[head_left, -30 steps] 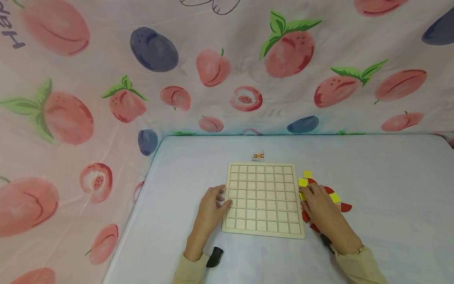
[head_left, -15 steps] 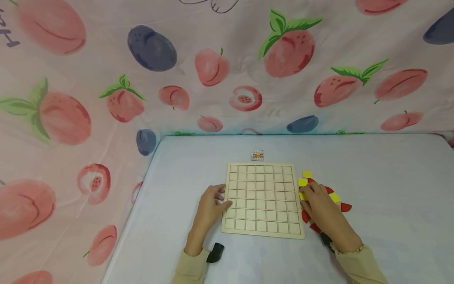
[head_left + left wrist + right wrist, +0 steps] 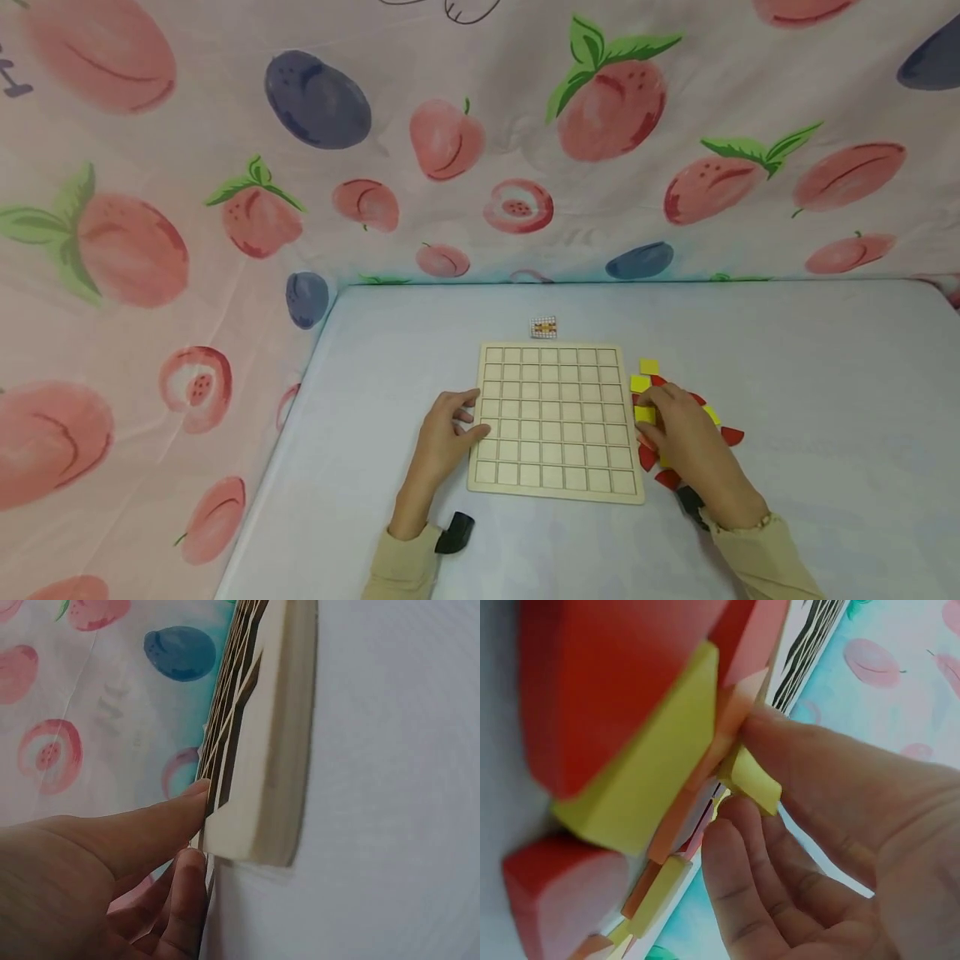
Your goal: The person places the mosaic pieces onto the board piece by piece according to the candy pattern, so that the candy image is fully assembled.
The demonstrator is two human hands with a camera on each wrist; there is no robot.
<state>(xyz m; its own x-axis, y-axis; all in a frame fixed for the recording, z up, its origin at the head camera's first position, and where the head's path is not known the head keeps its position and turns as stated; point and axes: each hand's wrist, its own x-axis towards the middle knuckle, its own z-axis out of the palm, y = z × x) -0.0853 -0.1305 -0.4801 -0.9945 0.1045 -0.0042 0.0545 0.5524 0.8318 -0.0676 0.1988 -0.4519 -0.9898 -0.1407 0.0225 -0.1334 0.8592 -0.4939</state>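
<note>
In the head view, the left hand (image 3: 442, 437) rests at the left edge of a wooden grid board (image 3: 551, 429), thumb on the rim and fingers along the side. The left wrist view shows the thumb and fingertips of the hand (image 3: 142, 862) touching the board (image 3: 266, 772). The right hand (image 3: 690, 442) is beside the board's right edge, over the loose pieces, and pinches a yellow square piece (image 3: 644, 414). In the right wrist view, that yellow piece (image 3: 754, 780) is tilted between the thumb and fingers of the hand (image 3: 817, 840).
A small patterned card (image 3: 543, 327) lies behind the board. Red pieces (image 3: 732, 437) and yellow pieces (image 3: 648, 367) lie to its right, partly under the right hand. Dark objects (image 3: 455, 533) show near both wrists. A fruit-print cloth (image 3: 517, 142) hangs behind the table.
The right hand has shifted slightly, its thumb and fingers now round a yellow square that shows more fully. Another yellow piece shows under the hand. The left hand has stayed at the board's edge.
</note>
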